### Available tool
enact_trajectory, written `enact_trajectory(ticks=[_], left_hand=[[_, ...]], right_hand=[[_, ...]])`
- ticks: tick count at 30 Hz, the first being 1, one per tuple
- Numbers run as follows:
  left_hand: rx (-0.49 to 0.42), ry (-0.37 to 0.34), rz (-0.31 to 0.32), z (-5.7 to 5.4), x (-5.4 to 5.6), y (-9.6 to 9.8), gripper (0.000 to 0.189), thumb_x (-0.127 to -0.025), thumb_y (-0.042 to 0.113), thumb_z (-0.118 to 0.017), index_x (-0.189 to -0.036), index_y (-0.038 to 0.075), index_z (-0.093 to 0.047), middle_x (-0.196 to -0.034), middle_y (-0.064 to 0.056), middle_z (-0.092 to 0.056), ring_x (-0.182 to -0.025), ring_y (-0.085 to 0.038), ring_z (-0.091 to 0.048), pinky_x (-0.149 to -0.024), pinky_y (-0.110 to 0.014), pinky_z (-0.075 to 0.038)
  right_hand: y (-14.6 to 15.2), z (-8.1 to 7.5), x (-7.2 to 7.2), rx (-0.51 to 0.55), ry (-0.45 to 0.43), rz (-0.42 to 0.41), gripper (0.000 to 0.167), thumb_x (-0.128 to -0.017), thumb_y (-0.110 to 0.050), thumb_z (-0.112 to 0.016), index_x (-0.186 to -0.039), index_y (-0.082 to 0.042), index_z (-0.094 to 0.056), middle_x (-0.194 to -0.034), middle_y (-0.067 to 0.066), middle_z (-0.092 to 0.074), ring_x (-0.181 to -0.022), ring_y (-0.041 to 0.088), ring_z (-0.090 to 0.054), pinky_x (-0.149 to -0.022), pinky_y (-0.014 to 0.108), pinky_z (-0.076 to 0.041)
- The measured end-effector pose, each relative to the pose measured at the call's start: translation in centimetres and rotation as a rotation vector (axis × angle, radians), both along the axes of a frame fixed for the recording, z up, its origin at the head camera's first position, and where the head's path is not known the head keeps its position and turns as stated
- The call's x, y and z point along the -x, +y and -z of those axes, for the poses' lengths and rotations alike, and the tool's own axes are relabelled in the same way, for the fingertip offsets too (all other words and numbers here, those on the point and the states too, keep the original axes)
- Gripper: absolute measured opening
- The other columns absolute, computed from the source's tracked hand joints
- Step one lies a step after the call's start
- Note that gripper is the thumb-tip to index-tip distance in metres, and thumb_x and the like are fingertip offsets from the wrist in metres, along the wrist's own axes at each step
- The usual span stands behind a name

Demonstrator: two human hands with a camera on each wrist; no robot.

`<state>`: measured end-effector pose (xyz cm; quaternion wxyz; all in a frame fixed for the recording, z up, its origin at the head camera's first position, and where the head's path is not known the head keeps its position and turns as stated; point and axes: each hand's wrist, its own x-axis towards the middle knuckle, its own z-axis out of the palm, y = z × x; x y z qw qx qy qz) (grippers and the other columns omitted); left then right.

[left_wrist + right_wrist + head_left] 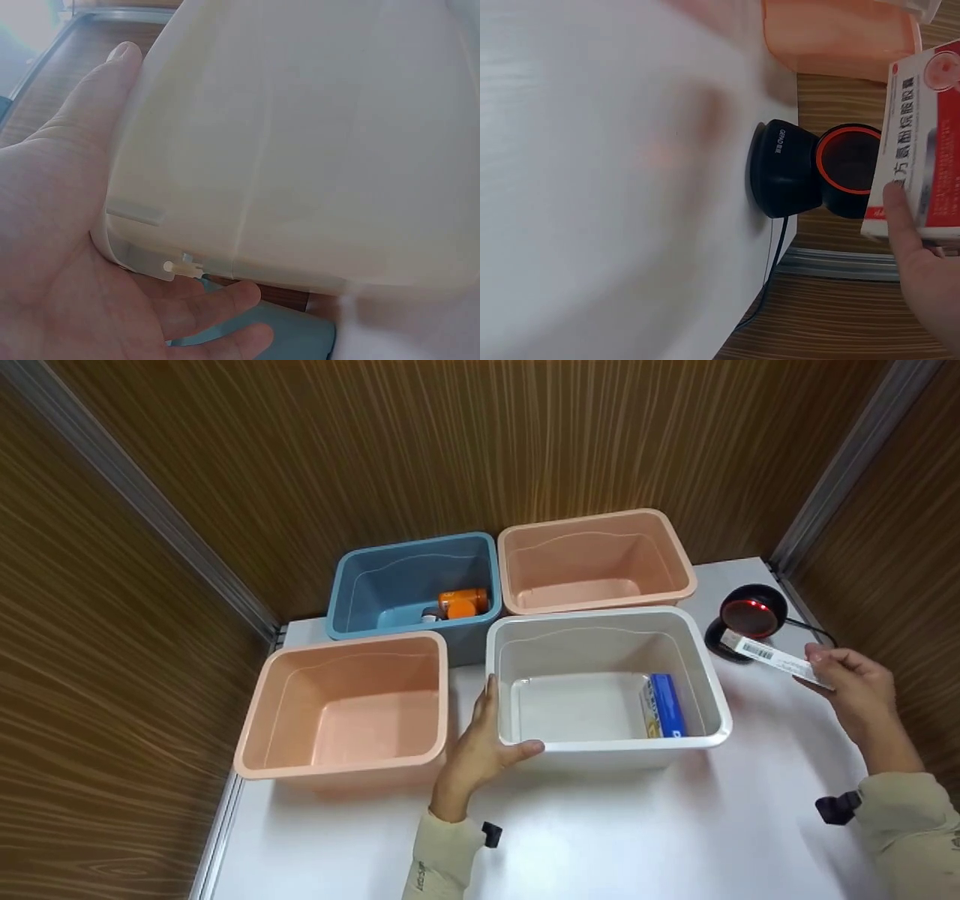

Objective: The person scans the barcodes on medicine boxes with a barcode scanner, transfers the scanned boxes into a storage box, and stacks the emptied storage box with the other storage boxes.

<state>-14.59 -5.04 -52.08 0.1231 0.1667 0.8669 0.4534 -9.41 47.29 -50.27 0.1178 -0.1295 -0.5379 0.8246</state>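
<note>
My right hand (862,690) pinches a thin medicine box (776,658) by its near end, with a barcode side facing up in the head view. Red and white panels of that box (922,124) show in the right wrist view. Its far end is by the black barcode scanner (751,615), whose round window glows red. At the front left corner of the white bin (607,747), my left hand (474,756) rests with the thumb along the front rim and fingers extended along the side. A blue, white and yellow box (666,706) stands inside that bin, against its right side.
A peach bin (352,769) is left of the white one. Behind are a blue bin (412,543) with orange bottles (463,601) inside and another peach bin (592,521). Wood-grain panels (420,442) enclose the white table (600,840). The scanner's cable runs along the right.
</note>
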Motion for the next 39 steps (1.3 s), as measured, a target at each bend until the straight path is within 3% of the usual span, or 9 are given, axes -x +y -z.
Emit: enact_trajectory(ticks=[5, 7, 11, 14, 18, 22, 29, 35, 39], left_hand=[[0.012, -0.010, -0.002, -0.1, 0.0, 0.0, 0.131, -0.074, 0.066, -0.080, -0.164, 0.026, 0.005, -0.168, -0.010, -0.010, -0.131, -0.036, -0.044, -0.104, -0.060, -0.039], [0.021, -0.013, -0.004, -0.1, 0.0, 0.0, 0.131, -0.073, 0.067, -0.080, -0.163, 0.026, 0.006, -0.168, -0.011, -0.009, -0.132, -0.038, -0.044, -0.104, -0.061, -0.038], [0.026, -0.022, -0.006, -0.2, 0.0, 0.0, 0.131, -0.073, 0.069, -0.079, -0.163, 0.027, 0.006, -0.168, -0.011, -0.009, -0.134, -0.038, -0.042, -0.105, -0.061, -0.038], [0.021, -0.026, -0.011, -0.1, 0.0, -0.1, 0.132, -0.072, 0.069, -0.079, -0.163, 0.027, 0.006, -0.168, -0.010, -0.009, -0.135, -0.037, -0.041, -0.106, -0.061, -0.037], [0.020, -0.021, -0.012, -0.1, 0.0, -0.1, 0.131, -0.073, 0.067, -0.080, -0.163, 0.027, 0.006, -0.168, -0.010, -0.010, -0.134, -0.038, -0.042, -0.105, -0.062, -0.037], [0.012, -0.019, -0.014, 0.0, 0.0, 0.0, 0.130, -0.074, 0.064, -0.081, -0.163, 0.027, 0.006, -0.168, -0.009, -0.010, -0.132, -0.037, -0.044, -0.105, -0.062, -0.038], [-0.005, -0.011, -0.009, 0.0, -0.1, 0.1, 0.131, -0.073, 0.067, -0.080, -0.164, 0.026, 0.005, -0.168, -0.009, -0.011, -0.131, -0.037, -0.044, -0.105, -0.061, -0.038], [-0.055, -0.012, -0.001, 0.1, -0.1, 0.2, 0.131, -0.074, 0.063, -0.082, -0.164, 0.025, 0.005, -0.167, -0.009, -0.013, -0.127, -0.035, -0.047, -0.104, -0.057, -0.041], [-0.074, -0.030, -0.007, 0.1, -0.1, 0.1, 0.130, -0.074, 0.060, -0.083, -0.163, 0.028, 0.005, -0.167, -0.008, -0.013, -0.127, -0.037, -0.047, -0.104, -0.058, -0.041]], right_hand=[[0.3, -0.1, 0.1, -0.053, -0.247, 0.080, 0.060, -0.083, -0.001, -0.082, -0.138, -0.018, -0.064, -0.137, -0.014, -0.043, -0.123, 0.011, -0.034, -0.074, 0.016, -0.052], [0.4, -0.1, 0.1, -0.009, -0.289, 0.089, 0.076, -0.081, 0.000, -0.083, -0.147, -0.028, -0.056, -0.148, -0.015, -0.033, -0.128, 0.013, -0.029, -0.075, 0.017, -0.053], [0.5, -0.2, 0.1, 0.153, -0.256, 0.077, 0.077, -0.088, 0.011, -0.072, -0.149, -0.031, -0.052, -0.159, -0.018, -0.017, -0.130, 0.013, -0.029, -0.082, 0.022, -0.054], [0.5, -0.5, 0.2, 0.231, -0.209, 0.076, 0.069, -0.091, 0.015, -0.064, -0.145, -0.027, -0.058, -0.160, -0.017, -0.016, -0.129, 0.013, -0.032, -0.087, 0.026, -0.054], [0.3, -1.6, 0.7, 0.282, -0.162, 0.070, 0.054, -0.094, 0.010, -0.063, -0.138, -0.022, -0.063, -0.152, -0.015, -0.027, -0.130, 0.013, -0.035, -0.091, 0.028, -0.053], [-0.5, -3.2, 1.6, 0.266, -0.148, 0.056, 0.043, -0.095, 0.001, -0.068, -0.132, -0.019, -0.067, -0.143, -0.010, -0.038, -0.118, 0.010, -0.052, -0.090, 0.028, -0.053], [-2.5, -5.7, 4.1, 0.172, -0.095, 0.130, 0.027, -0.090, 0.002, -0.073, -0.112, -0.010, -0.062, -0.113, 0.002, -0.057, -0.087, 0.015, -0.067, -0.071, 0.030, -0.059], [-4.7, -7.4, 6.9, -0.095, -0.140, 0.184, 0.034, -0.087, -0.004, -0.078, -0.101, -0.007, -0.048, -0.079, 0.001, -0.065, -0.060, 0.012, -0.063, -0.047, 0.023, -0.047], [-6.3, -8.6, 9.0, -0.237, -0.130, 0.197, 0.032, -0.087, 0.003, -0.074, -0.094, -0.004, -0.044, -0.066, 0.000, -0.061, -0.050, 0.009, -0.062, -0.041, 0.022, -0.047]])
